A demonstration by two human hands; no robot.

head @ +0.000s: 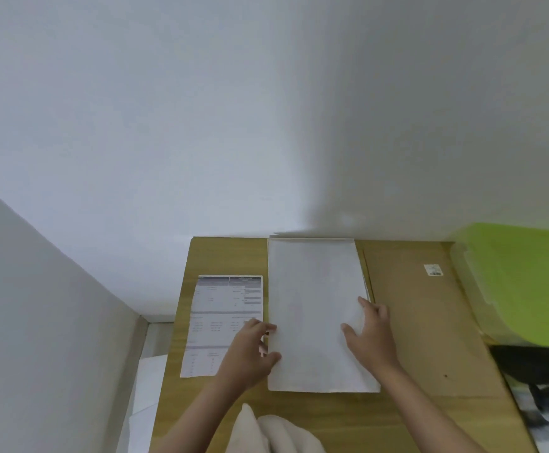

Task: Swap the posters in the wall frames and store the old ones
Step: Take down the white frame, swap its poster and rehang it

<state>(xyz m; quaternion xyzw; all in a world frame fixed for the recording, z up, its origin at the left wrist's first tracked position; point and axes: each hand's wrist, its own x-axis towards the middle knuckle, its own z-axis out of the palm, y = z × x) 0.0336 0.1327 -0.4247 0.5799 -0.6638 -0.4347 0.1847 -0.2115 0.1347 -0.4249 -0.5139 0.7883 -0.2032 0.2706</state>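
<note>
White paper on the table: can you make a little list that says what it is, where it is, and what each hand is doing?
thing: blank white paper
place: flat on the wooden table
left hand: grips the paper's left edge
right hand: lies flat on the paper's right side
left neighbour: printed sheet
right neighbour: brown cardboard
far right: green lid

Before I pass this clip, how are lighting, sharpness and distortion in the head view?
Head view: soft, even light, with a broad shadow darkening the wall on the right; the whole frame is slightly blurred, so print on the sheet beside the white paper is unreadable; wide-angle bending curves the green container at the edge; no harsh glare.
</note>
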